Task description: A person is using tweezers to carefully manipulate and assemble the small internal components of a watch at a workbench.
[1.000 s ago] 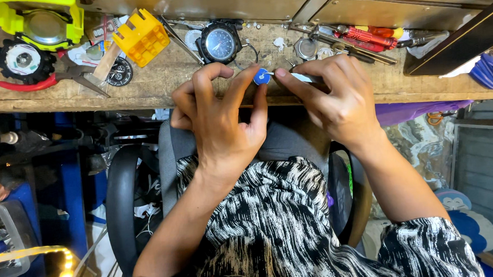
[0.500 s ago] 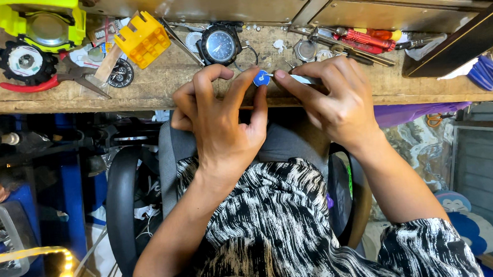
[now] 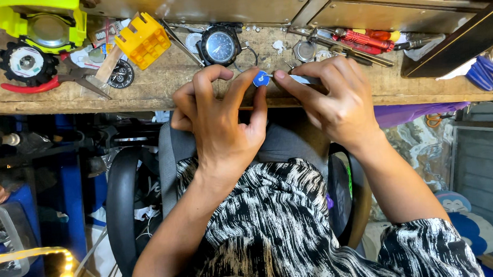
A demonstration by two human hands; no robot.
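Blue and round, a small disc-shaped part [image 3: 261, 79] sits pinched in the curled fingertips of the left hand [image 3: 221, 126] at the worn wooden workbench's [image 3: 158, 87] near edge, while the right hand [image 3: 335, 101] pinches a thin metal tool [image 3: 300, 79] whose tip touches it. Just beyond lies a black round-faced wristwatch [image 3: 220, 45], with a yellow plastic block [image 3: 143, 41] to the left and red-handled screwdrivers [image 3: 366, 39] to the right. Little bare bench shows around the hands.

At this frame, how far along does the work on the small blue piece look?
Looks mid-step. Done: nothing visibly finished. In hand: the left hand pinches a small blue round piece at the wooden bench edge, while the right hand holds a thin metal tool to it. Left: the black watch lies untouched behind, and no reassembly is visible.
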